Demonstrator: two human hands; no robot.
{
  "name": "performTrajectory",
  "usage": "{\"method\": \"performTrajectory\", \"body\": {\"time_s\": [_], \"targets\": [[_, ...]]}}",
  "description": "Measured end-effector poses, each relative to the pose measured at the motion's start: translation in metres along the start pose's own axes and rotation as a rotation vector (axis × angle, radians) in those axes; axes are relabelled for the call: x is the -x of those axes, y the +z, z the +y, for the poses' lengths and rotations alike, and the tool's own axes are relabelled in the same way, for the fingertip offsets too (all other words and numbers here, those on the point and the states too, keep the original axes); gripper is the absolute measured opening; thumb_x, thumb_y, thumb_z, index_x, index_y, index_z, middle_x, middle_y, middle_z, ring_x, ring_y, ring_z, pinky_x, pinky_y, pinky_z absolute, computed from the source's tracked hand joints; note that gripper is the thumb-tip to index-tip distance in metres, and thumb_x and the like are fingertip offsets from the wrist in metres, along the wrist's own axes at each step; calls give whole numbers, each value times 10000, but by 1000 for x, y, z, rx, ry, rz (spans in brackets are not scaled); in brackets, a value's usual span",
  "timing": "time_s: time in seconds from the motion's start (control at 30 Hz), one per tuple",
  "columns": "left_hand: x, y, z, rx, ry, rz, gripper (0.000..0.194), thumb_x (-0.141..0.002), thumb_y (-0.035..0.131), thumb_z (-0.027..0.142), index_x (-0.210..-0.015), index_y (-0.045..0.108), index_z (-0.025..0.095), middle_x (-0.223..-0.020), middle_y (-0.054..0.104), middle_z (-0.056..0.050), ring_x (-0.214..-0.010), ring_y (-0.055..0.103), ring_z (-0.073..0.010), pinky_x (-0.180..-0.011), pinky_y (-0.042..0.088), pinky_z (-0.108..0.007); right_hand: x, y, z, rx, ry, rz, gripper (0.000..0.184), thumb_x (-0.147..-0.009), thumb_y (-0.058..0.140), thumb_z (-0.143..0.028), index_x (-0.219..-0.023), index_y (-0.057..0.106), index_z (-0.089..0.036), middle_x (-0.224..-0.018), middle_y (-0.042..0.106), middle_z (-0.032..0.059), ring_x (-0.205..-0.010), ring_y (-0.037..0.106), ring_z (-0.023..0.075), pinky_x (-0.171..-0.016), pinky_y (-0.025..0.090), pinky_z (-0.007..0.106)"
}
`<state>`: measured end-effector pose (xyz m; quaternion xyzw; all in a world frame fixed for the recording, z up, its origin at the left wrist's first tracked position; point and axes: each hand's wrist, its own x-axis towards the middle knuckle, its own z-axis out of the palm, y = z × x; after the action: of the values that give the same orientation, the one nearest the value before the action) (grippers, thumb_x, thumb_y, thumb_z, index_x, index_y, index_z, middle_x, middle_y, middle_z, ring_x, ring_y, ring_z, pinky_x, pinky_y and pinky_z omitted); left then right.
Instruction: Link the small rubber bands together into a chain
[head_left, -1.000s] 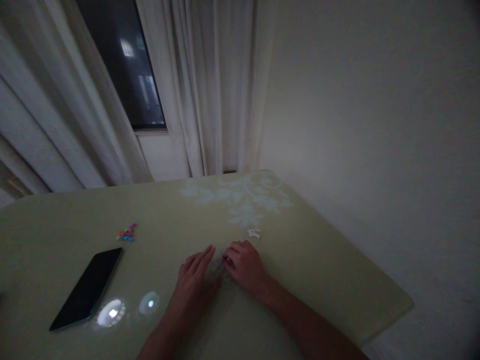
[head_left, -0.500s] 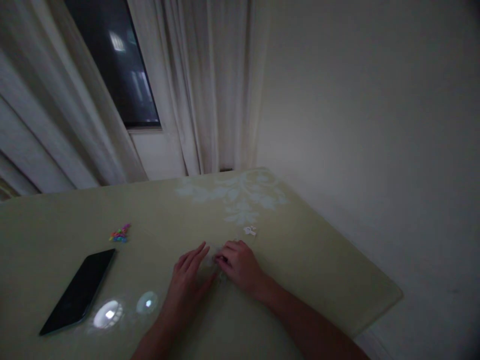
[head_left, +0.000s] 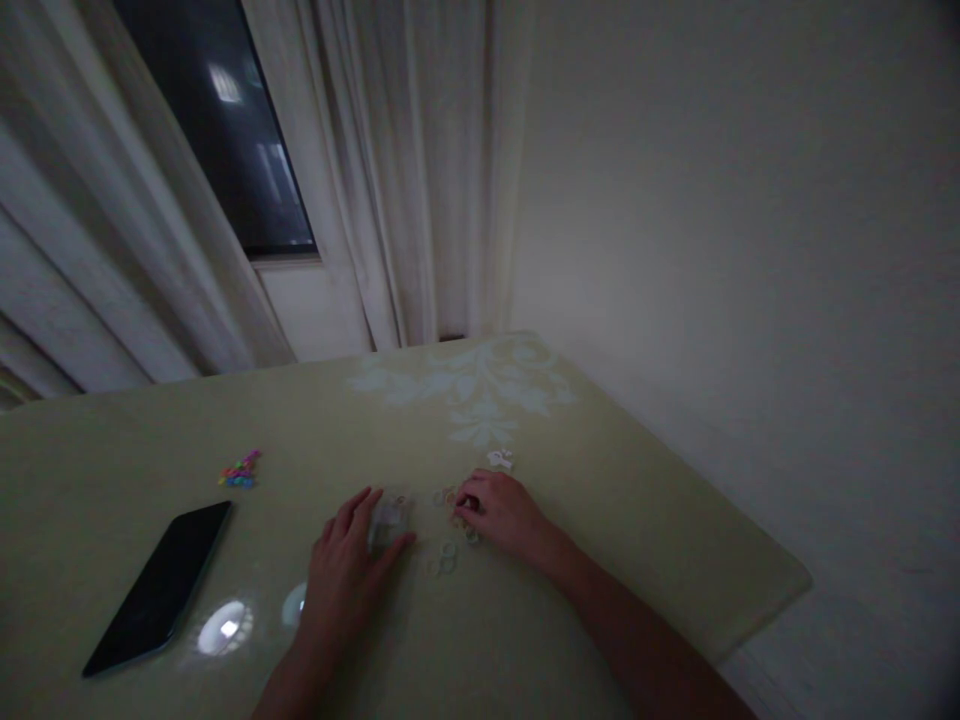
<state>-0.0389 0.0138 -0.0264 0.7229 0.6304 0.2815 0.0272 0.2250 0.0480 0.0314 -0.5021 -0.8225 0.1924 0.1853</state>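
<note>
A small clear plastic box [head_left: 388,517] lies on the table, with my left hand [head_left: 345,555] closed around its left and near sides, fingers on the far edge and thumb along the near one. To the right, my right hand [head_left: 504,512] has its fingertips pinched together low over the tabletop. Whatever is between them is too small to make out. Several small pale rings [head_left: 448,556] are scattered between my hands, and others lie beside my right fingertips. Just beyond that hand sits a little group of white pieces [head_left: 500,459].
On the left lies a black tablet-like device [head_left: 159,588], with a heap of small multicoloured pieces [head_left: 240,470] behind it. The pale green table [head_left: 637,560] meets the wall [head_left: 712,250] on the right. Curtains [head_left: 420,200] hang behind.
My hands have moved apart, the left to the left with the clear box, the right to the right. Loose rings now show on the table between them.
</note>
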Motion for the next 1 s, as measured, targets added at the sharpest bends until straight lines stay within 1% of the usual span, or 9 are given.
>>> {"method": "performTrajectory", "body": {"time_s": [0.13,0.27,0.37,0.43,0.57,0.67,0.8,0.9,1.0], "targets": [[2,-4,3,-34,67,47,558,-896,687,521,-1345,627,195,-1448,616,-172,-1235,620,-390,-1005,515,-562,-2,-10,7,44,116,96,109,-955,679,-215,-940,783,-185,-915,733,58,-831,642,169,-759,422,277],[4,-7,8,-82,285,147,357,-936,684,391,-1278,688,289,-1392,681,-113,-1177,624,-365,-969,476,-529,-2,-16,11,-13,116,39,56,-905,730,-196,-921,781,-179,-858,729,37,-787,627,154,-727,400,263],[7,-6,18,-27,501,45,251,-973,641,269,-1205,723,318,-1318,737,-65,-1135,649,-303,-959,450,-454,-1,-15,12,-31,90,-33,52,-868,762,-203,-911,785,-184,-830,721,24,-763,610,149,-687,372,255],[10,-5,25,0,590,-49,238,-979,631,236,-1176,734,322,-1293,753,-41,-1117,660,-279,-956,440,-430,0,-13,13,-36,78,-54,58,-867,764,-226,-909,785,-192,-821,716,16,-750,601,146,-670,359,253],[13,-3,33,58,582,-124,203,-985,623,212,-1111,753,305,-1190,787,-29,-1077,678,-257,-968,431,-420,-1,-11,17,-8,82,-39,71,-886,745,-236,-937,785,-205,-842,717,17,-747,596,144,-670,356,254],[13,-2,31,92,551,-162,175,-987,629,216,-1056,764,303,-1158,792,-26,-1067,682,-248,-956,433,-408,-1,-10,18,-8,34,-41,77,-885,751,-229,-948,787,-202,-827,708,15,-752,594,142,-683,362,249],[12,-3,26,92,537,-131,181,-981,628,201,-1043,768,299,-1155,794,-33,-1064,685,-255,-947,440,-411,1,-4,15,-27,-59,-104,96,-899,754,-273,-940,785,-192,-866,705,26,-773,603,147,-687,369,243],[8,-4,17,69,599,-106,215,-983,611,196,-1085,769,301,-1158,797,-38,-1048,697,-250,-931,463,-397,3,-2,12,16,-103,-135,104,-926,719,-240,-989,788,-194,-970,708,51,-849,622,161,-705,379,247],[5,-4,8,37,653,-109,223,-981,606,208,-1074,784,304,-1101,814,-42,-990,718,-240,-837,500,-353,6,-3,8,77,-99,-141,124,-943,683,-215,-1010,785,-195,-996,705,61,-854,632,169,-699,394,254]]}}
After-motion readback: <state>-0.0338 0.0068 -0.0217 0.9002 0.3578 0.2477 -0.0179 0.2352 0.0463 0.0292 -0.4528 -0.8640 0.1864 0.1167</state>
